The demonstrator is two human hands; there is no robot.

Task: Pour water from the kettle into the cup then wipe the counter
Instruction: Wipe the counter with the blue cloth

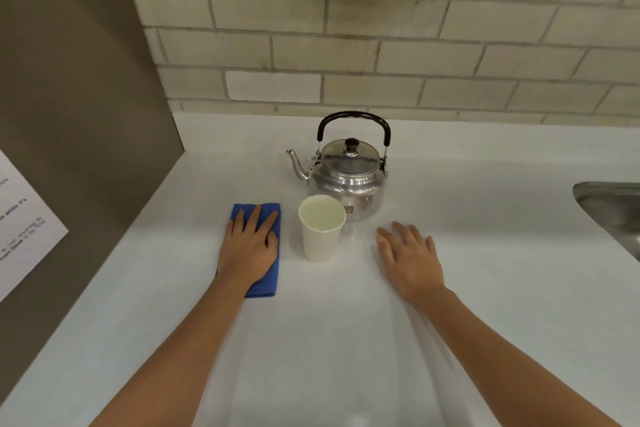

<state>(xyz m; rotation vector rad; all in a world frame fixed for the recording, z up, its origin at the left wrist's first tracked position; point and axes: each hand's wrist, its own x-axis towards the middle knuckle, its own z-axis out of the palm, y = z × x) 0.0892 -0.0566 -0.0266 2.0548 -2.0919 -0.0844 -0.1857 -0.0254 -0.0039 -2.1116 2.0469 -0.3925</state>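
Cup (pixel 322 229) full of water, between both hands.
Left hand (pixel 250 248) flat on cloth (pixel 268 282); right hand (pixel 410 260) released, kettle (pixel 349 177) beyond.

The kettle (pixel 348 177) is bright polished metal, glossy enough to throw back blurred reflections on its lid and belly, with a dark, slightly shiny handle grip and a dark knob on the lid. The cup (pixel 321 229) looks like matt white paper, plain and smooth-sided. The cloth (pixel 268 246) under the left hand (pixel 250 246) is blue fabric with a soft, matt nap. The counter (pixel 346 340) is a smooth white surface with a faint sheen. The wall tiles (pixel 381 45) behind are pale, brick-shaped and dull, with rough grey grout lines. The sink (pixel 613 211) at the right edge is brushed metal, satin rather than mirror-bright. A sheet of printed paper (pixel 24 218) hangs on a flat matt brown panel (pixel 69 80).
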